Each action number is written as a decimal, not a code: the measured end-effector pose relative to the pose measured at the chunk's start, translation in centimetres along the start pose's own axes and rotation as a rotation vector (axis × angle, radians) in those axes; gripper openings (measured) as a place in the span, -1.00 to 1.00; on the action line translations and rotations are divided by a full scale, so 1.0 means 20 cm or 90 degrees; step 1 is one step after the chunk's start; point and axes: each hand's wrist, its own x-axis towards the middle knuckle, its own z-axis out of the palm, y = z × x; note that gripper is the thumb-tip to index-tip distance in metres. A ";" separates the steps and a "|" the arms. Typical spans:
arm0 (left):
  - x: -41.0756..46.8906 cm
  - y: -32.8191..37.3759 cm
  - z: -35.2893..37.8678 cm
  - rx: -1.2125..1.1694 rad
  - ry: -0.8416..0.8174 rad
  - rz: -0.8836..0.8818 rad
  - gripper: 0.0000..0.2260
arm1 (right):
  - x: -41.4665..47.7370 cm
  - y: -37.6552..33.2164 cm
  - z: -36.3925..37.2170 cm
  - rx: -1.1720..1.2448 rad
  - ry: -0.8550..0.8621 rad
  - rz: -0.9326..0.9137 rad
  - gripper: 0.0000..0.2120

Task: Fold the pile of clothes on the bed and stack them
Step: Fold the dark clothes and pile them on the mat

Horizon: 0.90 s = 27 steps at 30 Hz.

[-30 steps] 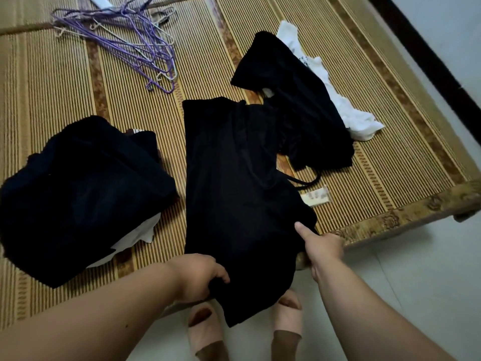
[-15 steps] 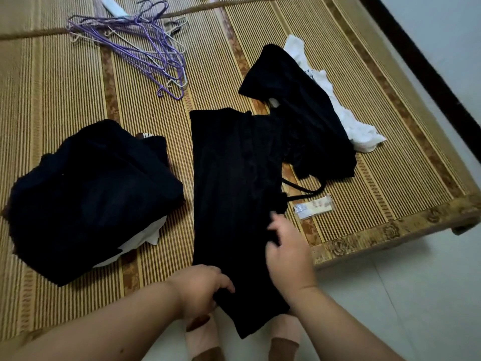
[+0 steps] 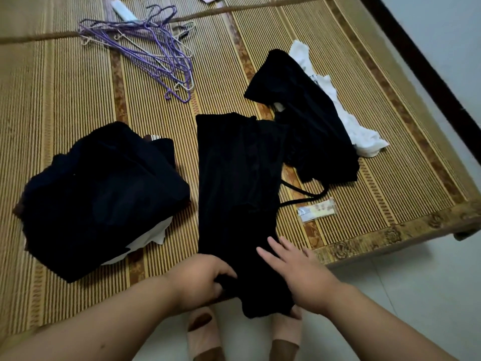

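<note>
Clenching the hem of the black garment (image 3: 234, 178) in the left grip (image 3: 200, 280), pressing it flat with the released right grip (image 3: 299, 274); lying mid-bed (image 3: 65, 87), hem drooping at 6 o'clock. Looking soft, light, floppy: likely needing both hem corners pinched.

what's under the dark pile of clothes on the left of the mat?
White fabric sticks out from beneath the dark pile at its near right edge, lying on the mat. How far it runs under, and anything else beneath, is covered.
</note>
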 end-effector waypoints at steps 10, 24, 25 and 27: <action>-0.15 0.11 -0.26 -0.110 -0.067 -0.065 -0.71 | -0.09 -0.06 -0.08 0.114 -0.073 -0.073 -0.61; 0.08 0.10 -0.64 -0.188 0.107 -0.135 -0.79 | 0.13 0.04 -0.51 0.630 0.123 0.155 -0.76; 0.12 0.09 -0.71 -0.161 0.138 -0.139 -0.77 | 0.19 0.06 -0.55 0.650 0.144 0.166 -0.75; 0.21 0.07 -0.83 -0.108 0.220 -0.146 -0.69 | 0.30 0.09 -0.61 0.696 0.190 0.199 -0.75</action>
